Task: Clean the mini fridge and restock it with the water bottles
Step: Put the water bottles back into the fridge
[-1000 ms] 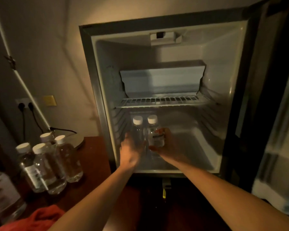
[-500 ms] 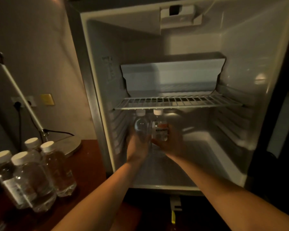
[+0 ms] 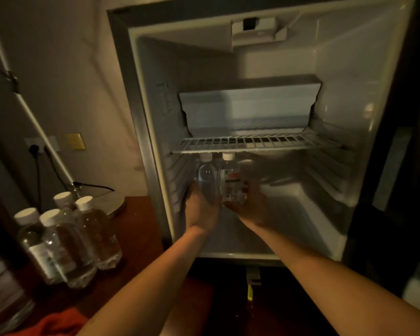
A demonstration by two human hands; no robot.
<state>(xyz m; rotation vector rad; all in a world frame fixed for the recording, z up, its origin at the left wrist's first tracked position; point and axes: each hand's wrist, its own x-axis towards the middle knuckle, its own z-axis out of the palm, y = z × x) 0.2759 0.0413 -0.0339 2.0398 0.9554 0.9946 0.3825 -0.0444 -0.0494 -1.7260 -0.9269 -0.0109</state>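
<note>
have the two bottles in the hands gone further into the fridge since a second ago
Yes. The two bottles went deeper: their caps, earlier well below the wire shelf, now sit just under its front edge.

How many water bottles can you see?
6. Two stand in the fridge under the wire shelf, one in the left hand, one in the right hand. Four are clustered on the wooden table to the left. More may be hidden at the dark left edge.

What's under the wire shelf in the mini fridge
Two water bottles, upright, side by side, left hand and right hand gripping them. Their bases are hidden behind the hands.
</note>
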